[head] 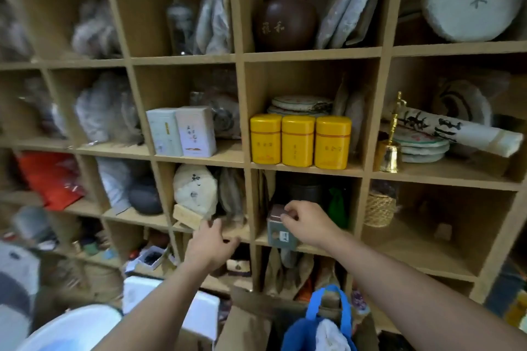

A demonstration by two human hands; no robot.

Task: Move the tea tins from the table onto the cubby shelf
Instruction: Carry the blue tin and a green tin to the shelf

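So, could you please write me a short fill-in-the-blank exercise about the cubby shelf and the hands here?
1. The right hand pinches the lid of a small grey-green ____.
2. In the cubby above it stand ____ yellow metal tea tins in a row.
3. The left hand rests its fingers on the shelf board beside a tilted pale wooden ____.
4. A brass ____ stands right of the yellow tins.

Answers: tin; three; block; bell
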